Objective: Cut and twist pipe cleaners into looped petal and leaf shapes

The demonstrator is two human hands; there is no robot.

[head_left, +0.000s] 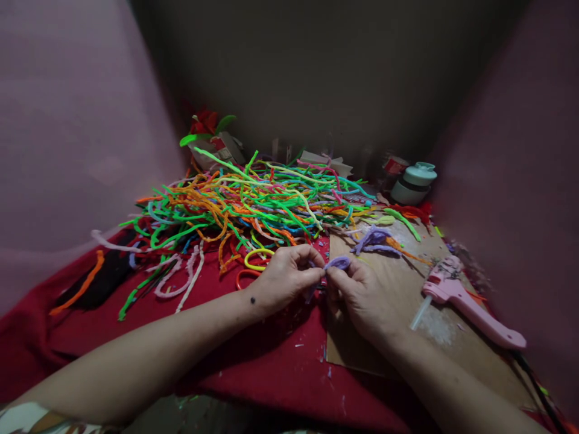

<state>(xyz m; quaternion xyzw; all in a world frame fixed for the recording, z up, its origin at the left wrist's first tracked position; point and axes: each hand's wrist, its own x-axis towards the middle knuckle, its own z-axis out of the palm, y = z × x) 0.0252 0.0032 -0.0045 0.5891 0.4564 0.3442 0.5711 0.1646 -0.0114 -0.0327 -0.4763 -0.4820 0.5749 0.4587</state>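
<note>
Your left hand [284, 277] and right hand [362, 292] both pinch a purple fuzzy stem [338, 263], looped up over the left edge of the cardboard [357, 352]. To your right, the pink glue gun [468, 304] lies flat! Past your wrists sprawls that bright tangle of stems [253, 202], a lidded jar [414, 182] behind it on the right.

Left of the purple loop [338, 263], the left hand [283, 277] curls in, thumb and forefinger pinched at its base, with a small dark spot near the wrist [253, 299]. The right hand [364, 292] meets it from the loop's other side, thumb and forefinger pressed together, its lower fingers bent under. Both bare forearms slant up toward the loop, the left [167, 346] and right [434, 367] converging there.
</note>
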